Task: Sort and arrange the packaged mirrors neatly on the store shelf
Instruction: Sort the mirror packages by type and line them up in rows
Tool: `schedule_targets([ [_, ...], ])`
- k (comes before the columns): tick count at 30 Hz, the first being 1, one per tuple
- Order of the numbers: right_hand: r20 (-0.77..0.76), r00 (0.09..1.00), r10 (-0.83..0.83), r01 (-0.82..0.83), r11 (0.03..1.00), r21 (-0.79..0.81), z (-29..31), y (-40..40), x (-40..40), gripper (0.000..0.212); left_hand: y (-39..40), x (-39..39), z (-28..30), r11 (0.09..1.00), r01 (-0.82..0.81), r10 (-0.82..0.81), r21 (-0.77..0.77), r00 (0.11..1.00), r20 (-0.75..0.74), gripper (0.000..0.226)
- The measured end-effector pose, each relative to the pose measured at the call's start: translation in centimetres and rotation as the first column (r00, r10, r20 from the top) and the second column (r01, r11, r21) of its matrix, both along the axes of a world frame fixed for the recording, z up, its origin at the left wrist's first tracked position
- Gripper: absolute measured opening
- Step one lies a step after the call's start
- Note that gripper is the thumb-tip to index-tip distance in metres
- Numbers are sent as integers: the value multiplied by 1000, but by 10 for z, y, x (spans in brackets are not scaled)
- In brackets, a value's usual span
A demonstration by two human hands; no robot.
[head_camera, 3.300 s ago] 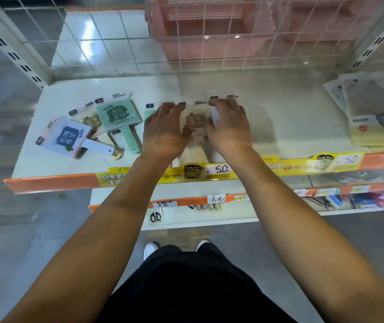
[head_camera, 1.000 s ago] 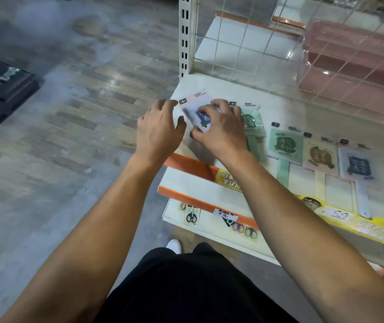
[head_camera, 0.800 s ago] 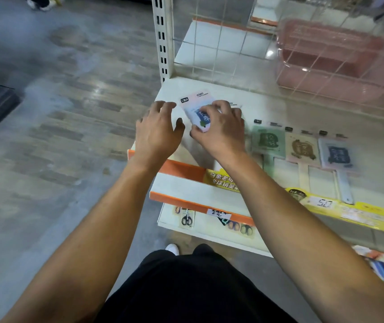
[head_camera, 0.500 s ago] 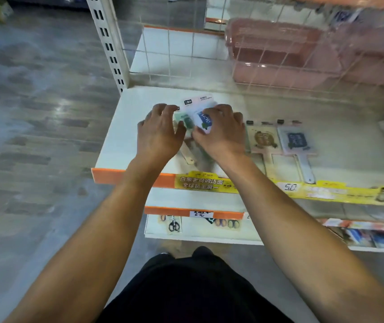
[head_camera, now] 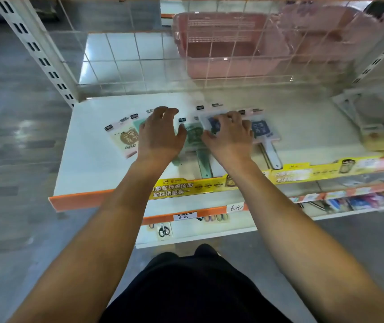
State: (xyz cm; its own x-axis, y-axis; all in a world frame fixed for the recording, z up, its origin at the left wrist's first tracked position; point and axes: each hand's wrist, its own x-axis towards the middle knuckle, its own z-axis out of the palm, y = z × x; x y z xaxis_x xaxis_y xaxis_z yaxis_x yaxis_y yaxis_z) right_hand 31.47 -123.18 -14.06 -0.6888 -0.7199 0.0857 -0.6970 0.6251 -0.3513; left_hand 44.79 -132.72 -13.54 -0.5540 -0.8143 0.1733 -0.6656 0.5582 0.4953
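Straightening packaged hand mirrors on a white shelf (head_camera: 88, 159): a tan mirror (head_camera: 126, 137) lies askew at left; the left hand (head_camera: 159, 136) hovers, fingers spread, over a green mirror (head_camera: 194, 136); the right hand (head_camera: 229, 136) pinches a blue mirror (head_camera: 212, 122), with a navy one (head_camera: 262, 130) beside. Flat, glossy sleeves likely slide easily, so best squared gently, handles parallel.
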Motion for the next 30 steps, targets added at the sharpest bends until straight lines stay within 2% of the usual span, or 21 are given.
schedule_targets([
  [3, 1, 1000, -16, 16, 1000, 11, -6, 2, -4, 47, 0, -7, -6, 1000, 25, -25, 5, 1000, 12, 42],
  [8, -25, 1000, -13, 16, 992, 127, -16, 4, -3, 51, 2, -10, -10, 999, 49, -50, 9, 999, 22, 40],
  [14, -40, 999, 0, 5, 991, 131, -15, 4, -5, 51, 3, -16, -12, 998, 56, -56, 17, 998, 31, 39],
  [19, -31, 999, 31, -29, 998, 63, -12, 9, -13, 44, 10, -29, -11, 996, 84, -84, 2, 995, 57, 41],
  [27, -29, 999, -18, 15, 996, -88, -21, 35, -41, 42, 37, -61, -14, 991, 125, -128, 48, 989, 80, 45],
  [30, -17, 999, -42, 41, 998, -54, -23, 45, -55, 38, 47, -74, -16, 988, 139, -145, 70, 985, 98, 44],
])
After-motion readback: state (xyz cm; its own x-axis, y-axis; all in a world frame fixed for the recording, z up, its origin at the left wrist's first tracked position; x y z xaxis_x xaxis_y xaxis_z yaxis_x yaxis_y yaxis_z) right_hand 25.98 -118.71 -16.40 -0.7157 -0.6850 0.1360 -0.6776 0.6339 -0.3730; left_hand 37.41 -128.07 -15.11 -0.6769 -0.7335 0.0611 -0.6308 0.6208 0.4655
